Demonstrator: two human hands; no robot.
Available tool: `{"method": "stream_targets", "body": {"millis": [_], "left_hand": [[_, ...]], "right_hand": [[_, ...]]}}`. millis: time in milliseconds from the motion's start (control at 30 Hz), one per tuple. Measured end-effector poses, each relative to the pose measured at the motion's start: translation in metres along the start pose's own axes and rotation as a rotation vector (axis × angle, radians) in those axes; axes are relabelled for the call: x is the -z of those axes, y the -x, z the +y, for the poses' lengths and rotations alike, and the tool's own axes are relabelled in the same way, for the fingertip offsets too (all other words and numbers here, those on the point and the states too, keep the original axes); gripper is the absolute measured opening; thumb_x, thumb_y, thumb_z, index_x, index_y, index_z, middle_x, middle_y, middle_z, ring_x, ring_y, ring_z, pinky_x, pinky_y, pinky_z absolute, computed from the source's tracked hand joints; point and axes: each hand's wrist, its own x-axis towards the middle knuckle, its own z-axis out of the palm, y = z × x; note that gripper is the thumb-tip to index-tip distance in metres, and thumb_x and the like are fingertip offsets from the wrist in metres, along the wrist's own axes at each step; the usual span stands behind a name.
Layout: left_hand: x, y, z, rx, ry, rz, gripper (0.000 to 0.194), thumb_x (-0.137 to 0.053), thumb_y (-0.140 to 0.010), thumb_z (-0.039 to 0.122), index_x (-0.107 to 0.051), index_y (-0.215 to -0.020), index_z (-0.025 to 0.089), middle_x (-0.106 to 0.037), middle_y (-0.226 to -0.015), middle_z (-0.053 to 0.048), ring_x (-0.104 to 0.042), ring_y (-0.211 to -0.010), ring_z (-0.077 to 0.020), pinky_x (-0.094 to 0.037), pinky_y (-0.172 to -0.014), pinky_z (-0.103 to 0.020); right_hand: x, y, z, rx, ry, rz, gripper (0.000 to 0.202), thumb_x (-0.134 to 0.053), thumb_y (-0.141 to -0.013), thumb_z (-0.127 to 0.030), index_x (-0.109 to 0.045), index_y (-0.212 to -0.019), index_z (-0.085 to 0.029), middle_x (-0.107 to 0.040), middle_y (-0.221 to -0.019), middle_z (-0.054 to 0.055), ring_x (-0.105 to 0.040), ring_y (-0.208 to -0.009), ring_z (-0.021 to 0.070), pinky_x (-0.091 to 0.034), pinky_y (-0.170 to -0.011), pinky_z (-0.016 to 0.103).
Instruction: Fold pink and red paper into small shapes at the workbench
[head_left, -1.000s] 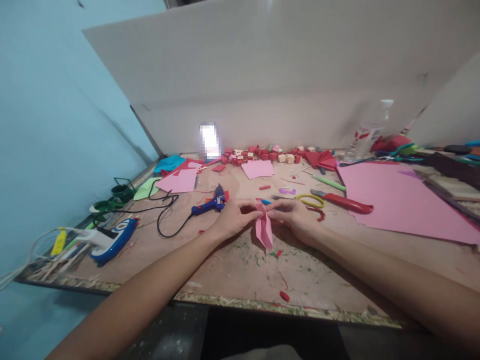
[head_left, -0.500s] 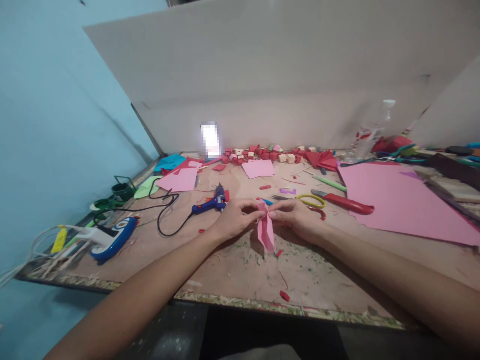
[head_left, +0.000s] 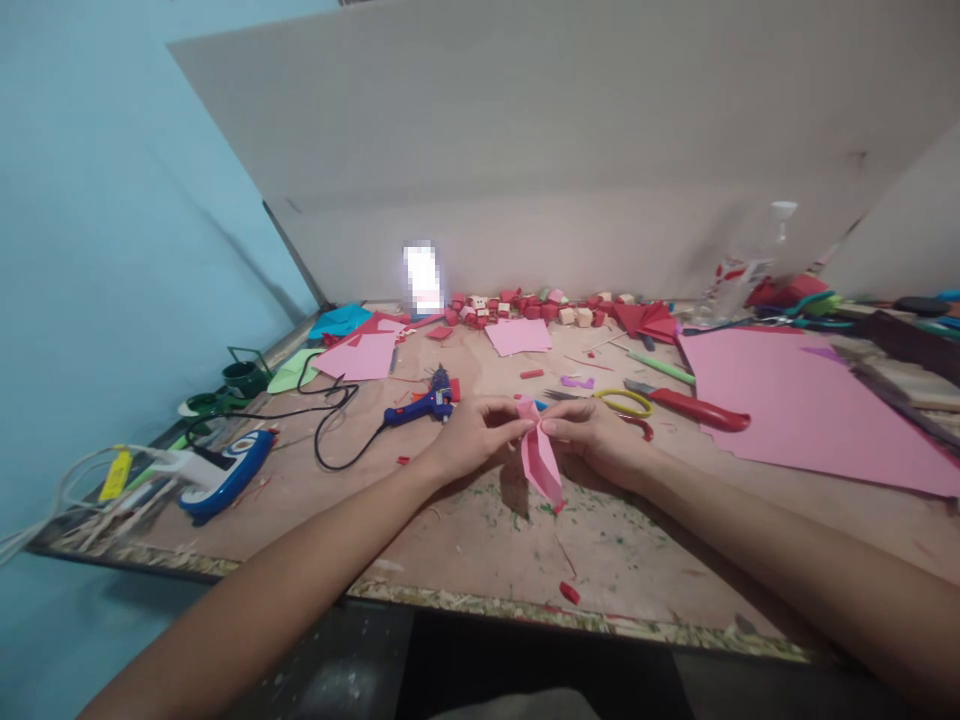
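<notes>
A folded piece of pink paper (head_left: 541,468) is pinched between both hands over the middle of the table, its longer end hanging toward me. My left hand (head_left: 480,436) grips its left side with thumb and fingers. On the opposite side, my right hand (head_left: 589,436) pinches the same paper. Just behind the right hand lie scissors (head_left: 626,403) with a yellow handle, and a red-handled knife (head_left: 697,408). A blue glue gun (head_left: 424,402) rests on the table behind the left hand.
Small red and pale blocks (head_left: 536,308) line the back beside a bright phone (head_left: 424,278). Pink sheets (head_left: 795,410) lie at right, a clear bottle (head_left: 750,270) behind them. A blue-and-white power strip (head_left: 229,475) sits at left. Scraps litter the tabletop (head_left: 450,545).
The lower end of the pink paper has swung slightly right and now covers part of a red scrap. Both hands keep their pinch in nearly the same place.
</notes>
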Motion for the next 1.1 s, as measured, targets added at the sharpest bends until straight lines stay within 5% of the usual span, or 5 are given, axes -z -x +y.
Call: {"method": "stream_targets", "body": {"millis": [300, 833, 933, 1100], "left_hand": [[0.0036, 0.0013, 0.0026, -0.007, 0.045, 0.058, 0.029, -0.07, -0.085, 0.043, -0.07, -0.081, 0.014, -0.067, -0.071, -0.002, -0.061, -0.062, -0.0139, -0.05, -0.06, -0.025], [0.0005, -0.0026, -0.0016, -0.049, -0.099, 0.139, 0.014, -0.075, -0.078, 0.027, -0.072, -0.078, 0.013, -0.073, -0.08, -0.005, -0.066, -0.072, -0.0165, -0.052, -0.069, -0.027], [0.0011, -0.0034, -0.0013, -0.029, -0.11, 0.141, 0.017, -0.074, -0.078, 0.026, -0.075, -0.089, 0.013, -0.077, -0.09, -0.008, -0.07, -0.081, -0.0195, -0.054, -0.075, -0.03], [-0.0008, -0.0012, 0.0022, -0.012, -0.119, 0.151, 0.012, -0.073, -0.079, 0.025, -0.076, -0.08, 0.013, -0.078, -0.083, -0.007, -0.07, -0.075, -0.0192, -0.054, -0.071, -0.029]], "right_hand": [[-0.0029, 0.0, -0.0025, 0.049, 0.003, 0.036, 0.024, -0.096, -0.063, -0.031, -0.081, -0.076, -0.018, -0.078, -0.079, 0.006, -0.07, -0.069, 0.017, -0.057, -0.067, 0.03], [-0.0057, 0.002, 0.0002, 0.044, 0.052, 0.052, 0.027, -0.095, -0.064, -0.03, -0.08, -0.083, -0.02, -0.077, -0.081, 0.004, -0.073, -0.073, 0.0212, -0.058, -0.079, 0.041], [-0.0054, 0.0013, 0.0013, 0.066, 0.093, 0.061, 0.026, -0.095, -0.065, -0.032, -0.08, -0.082, -0.02, -0.077, -0.082, 0.004, -0.071, -0.072, 0.0193, -0.057, -0.077, 0.037], [-0.0082, 0.0018, -0.0009, 0.1, 0.185, 0.098, 0.028, -0.094, -0.064, -0.034, -0.082, -0.085, -0.019, -0.077, -0.083, 0.004, -0.068, -0.069, 0.0174, -0.055, -0.071, 0.032]]}}
